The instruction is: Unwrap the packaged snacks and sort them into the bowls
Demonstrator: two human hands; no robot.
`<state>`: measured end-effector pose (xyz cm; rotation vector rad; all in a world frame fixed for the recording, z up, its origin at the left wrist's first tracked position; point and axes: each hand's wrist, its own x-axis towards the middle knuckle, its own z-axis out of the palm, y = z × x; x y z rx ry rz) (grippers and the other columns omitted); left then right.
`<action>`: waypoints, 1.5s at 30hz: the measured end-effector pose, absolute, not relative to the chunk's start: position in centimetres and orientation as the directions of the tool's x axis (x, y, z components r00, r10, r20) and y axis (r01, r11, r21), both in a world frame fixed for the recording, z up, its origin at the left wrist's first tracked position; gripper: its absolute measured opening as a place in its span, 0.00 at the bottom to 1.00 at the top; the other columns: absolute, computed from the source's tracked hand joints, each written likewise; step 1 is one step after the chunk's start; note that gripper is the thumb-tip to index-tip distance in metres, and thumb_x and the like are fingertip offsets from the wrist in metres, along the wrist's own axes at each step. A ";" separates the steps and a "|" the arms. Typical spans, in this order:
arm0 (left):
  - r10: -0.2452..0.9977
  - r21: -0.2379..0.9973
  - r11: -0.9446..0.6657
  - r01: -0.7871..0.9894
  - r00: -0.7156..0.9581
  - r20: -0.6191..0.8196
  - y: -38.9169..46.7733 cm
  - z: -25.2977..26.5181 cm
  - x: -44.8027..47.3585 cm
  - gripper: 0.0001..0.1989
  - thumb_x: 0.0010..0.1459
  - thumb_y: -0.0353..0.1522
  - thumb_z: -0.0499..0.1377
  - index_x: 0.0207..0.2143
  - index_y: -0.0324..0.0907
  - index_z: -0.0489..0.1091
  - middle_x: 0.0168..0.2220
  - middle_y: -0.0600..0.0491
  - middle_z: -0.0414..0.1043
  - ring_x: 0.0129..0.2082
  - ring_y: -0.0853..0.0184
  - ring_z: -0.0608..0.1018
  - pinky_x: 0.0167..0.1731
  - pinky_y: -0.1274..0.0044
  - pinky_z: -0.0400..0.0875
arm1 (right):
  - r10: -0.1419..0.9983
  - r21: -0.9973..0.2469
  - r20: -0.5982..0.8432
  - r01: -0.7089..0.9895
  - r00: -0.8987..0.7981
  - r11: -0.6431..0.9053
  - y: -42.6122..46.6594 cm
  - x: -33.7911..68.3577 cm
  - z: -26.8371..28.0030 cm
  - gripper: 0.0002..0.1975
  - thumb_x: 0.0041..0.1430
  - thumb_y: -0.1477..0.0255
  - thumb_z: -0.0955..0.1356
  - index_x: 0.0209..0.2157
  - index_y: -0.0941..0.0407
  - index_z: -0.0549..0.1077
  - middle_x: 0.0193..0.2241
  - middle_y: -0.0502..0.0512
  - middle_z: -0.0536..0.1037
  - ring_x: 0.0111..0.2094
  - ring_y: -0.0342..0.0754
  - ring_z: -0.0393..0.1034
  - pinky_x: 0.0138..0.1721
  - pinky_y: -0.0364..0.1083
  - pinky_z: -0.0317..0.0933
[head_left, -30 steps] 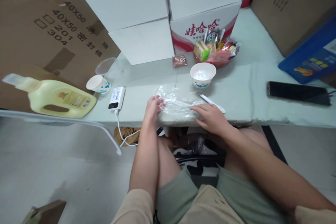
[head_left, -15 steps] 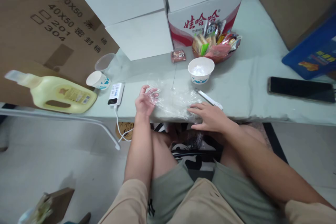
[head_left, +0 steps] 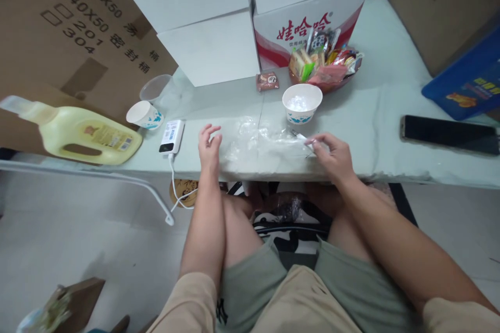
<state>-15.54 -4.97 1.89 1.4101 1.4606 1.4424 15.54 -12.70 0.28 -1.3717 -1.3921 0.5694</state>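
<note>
Curling loosely, the left hand (head_left: 210,146) was half open and empty, left of the bowl (head_left: 301,110). The film (head_left: 250,141) lay in front, its edges hard to trace. Nearly closed, the right hand (head_left: 333,155) hid part of the knife (head_left: 300,136); which it gripped was unclear.

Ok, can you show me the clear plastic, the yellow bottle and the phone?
Clear plastic (head_left: 267,144): head view, on its crumpled middle.
Yellow bottle (head_left: 102,134): head view, on its front label.
Phone (head_left: 449,136): head view, on its dark face.
</note>
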 end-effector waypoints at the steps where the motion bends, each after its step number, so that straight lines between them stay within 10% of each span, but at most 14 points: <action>1: 0.960 0.929 -0.248 0.275 -0.062 0.274 -5.3 2.3 -15.3 0.17 0.49 0.44 0.68 0.38 0.46 0.74 0.55 0.47 0.69 0.62 0.54 0.68 0.57 0.66 0.67 | 0.920 -0.924 0.276 0.341 0.277 0.175 -12.4 15.8 0.3 0.09 0.60 0.65 0.65 0.31 0.53 0.73 0.28 0.52 0.79 0.32 0.50 0.75 0.40 0.51 0.70; 5: 0.931 0.914 -0.230 0.334 0.349 0.107 -6.8 3.5 -13.6 0.17 0.35 0.36 0.75 0.31 0.44 0.78 0.51 0.45 0.75 0.62 0.51 0.69 0.65 0.64 0.58 | 0.924 -0.983 0.133 0.170 0.360 0.075 -11.6 16.6 0.0 0.08 0.57 0.63 0.66 0.32 0.53 0.70 0.21 0.47 0.74 0.22 0.45 0.71 0.28 0.46 0.68; 14: 0.996 0.997 -0.048 -0.056 -0.080 0.044 -5.8 2.4 -13.2 0.18 0.50 0.45 0.68 0.23 0.41 0.71 0.29 0.50 0.75 0.35 0.65 0.79 0.38 0.75 0.75 | 0.970 -0.982 0.178 0.088 0.165 0.165 -11.1 16.5 -1.8 0.33 0.56 0.54 0.69 0.59 0.49 0.57 0.36 0.51 0.78 0.38 0.49 0.78 0.42 0.50 0.72; 22: 0.933 0.966 0.178 0.186 -0.344 -0.106 -4.9 2.1 -13.9 0.16 0.59 0.43 0.58 0.25 0.42 0.66 0.19 0.57 0.66 0.13 0.75 0.61 0.14 0.80 0.50 | 0.975 -0.944 0.147 0.319 0.165 0.088 -11.7 14.7 -1.0 0.22 0.62 0.62 0.64 0.57 0.51 0.63 0.40 0.53 0.77 0.24 0.45 0.73 0.30 0.47 0.70; 34: 0.927 0.608 0.283 0.742 -0.374 0.024 -4.8 0.9 -15.6 0.09 0.55 0.38 0.59 0.24 0.44 0.69 0.22 0.53 0.69 0.27 0.63 0.72 0.33 0.73 0.64 | 0.949 -0.462 0.309 0.883 0.067 0.088 -11.7 13.5 -1.4 0.27 0.60 0.72 0.63 0.61 0.48 0.67 0.51 0.61 0.72 0.36 0.54 0.70 0.33 0.50 0.66; 40: 0.900 0.560 0.222 0.798 -0.389 0.197 -4.4 0.4 -15.4 0.14 0.50 0.37 0.66 0.40 0.44 0.72 0.47 0.39 0.69 0.51 0.48 0.73 0.53 0.62 0.65 | 0.932 -0.347 0.352 0.912 -0.089 0.218 -11.9 13.1 -1.0 0.26 0.57 0.79 0.63 0.57 0.52 0.72 0.55 0.65 0.71 0.46 0.58 0.69 0.43 0.55 0.66; 45: 0.931 0.599 0.197 0.776 -0.340 0.134 -4.0 0.6 -15.2 0.05 0.55 0.35 0.62 0.31 0.44 0.69 0.36 0.47 0.74 0.40 0.56 0.77 0.45 0.69 0.67 | 0.842 -0.410 0.361 0.743 -0.401 0.529 -12.9 12.4 -0.5 0.23 0.59 0.76 0.63 0.56 0.53 0.73 0.57 0.61 0.73 0.56 0.58 0.66 0.56 0.56 0.60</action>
